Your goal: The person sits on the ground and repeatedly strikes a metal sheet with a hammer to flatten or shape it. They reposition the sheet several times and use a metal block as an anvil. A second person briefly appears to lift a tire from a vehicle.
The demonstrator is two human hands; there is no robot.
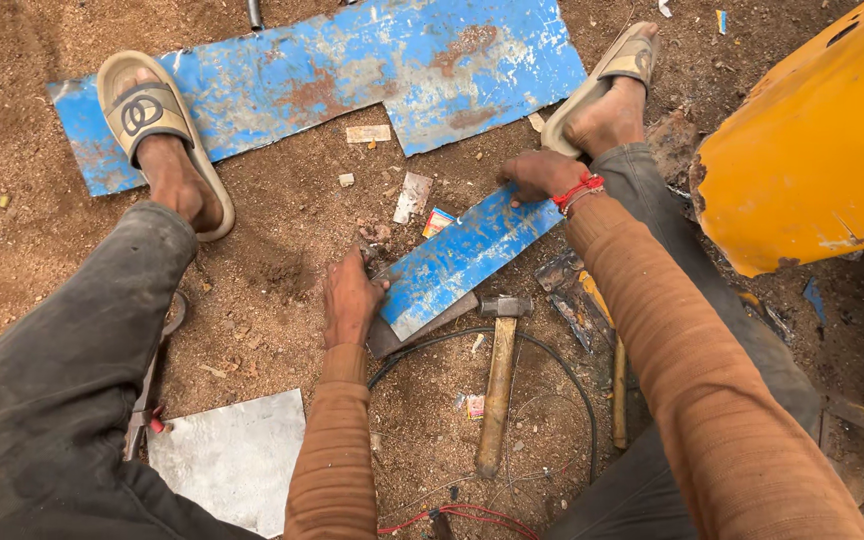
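Observation:
A narrow strip of blue-painted, rusty sheet metal (462, 258) lies slanted on the dirt over a grey metal block (392, 340). My left hand (350, 300) grips its near lower end against the block. At the far upper end, my right hand (540, 176), with a red thread at the wrist, holds the strip beside my right foot. A wooden-handled hammer (499, 385) lies on the ground just below the strip, between my arms, untouched.
A large blue rusty sheet (352, 70) lies ahead under my left sandal (152, 130). An orange metal body (812, 140) stands at right. A bare grey sheet (232, 455) lies near left. Black wire (562, 360), red wire (452, 515) and scraps litter the dirt.

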